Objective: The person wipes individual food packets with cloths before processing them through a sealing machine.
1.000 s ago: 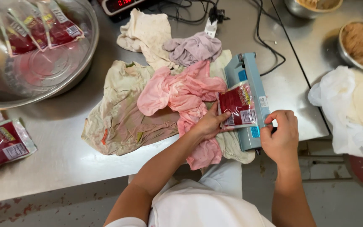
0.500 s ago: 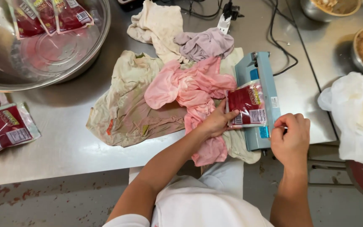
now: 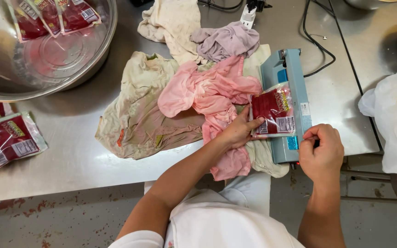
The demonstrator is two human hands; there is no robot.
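Note:
A clear pouch of red filling (image 3: pixel 272 110) lies across the blue-grey heat sealer (image 3: pixel 286 87) at the table's front edge. My left hand (image 3: pixel 237 131) rests on a pink cloth (image 3: pixel 207 92) and pinches the pouch's near left corner. My right hand (image 3: pixel 321 151) is closed around the front end of the sealer's arm, pressing it down. The pouch's right edge sits under that arm.
A big steel bowl (image 3: pixel 93 55) with several red pouches stands far left. More pouches (image 3: pixel 8 142) lie at the left edge. Stained cloths (image 3: pixel 138 115) cover the steel table (image 3: pixel 70 160). Power cords (image 3: pixel 318 41) run behind the sealer. A white plastic bag (image 3: pixel 391 119) sits right.
The view has shifted slightly. Both hands stay on the pouch and the sealer arm, which remains pressed down.

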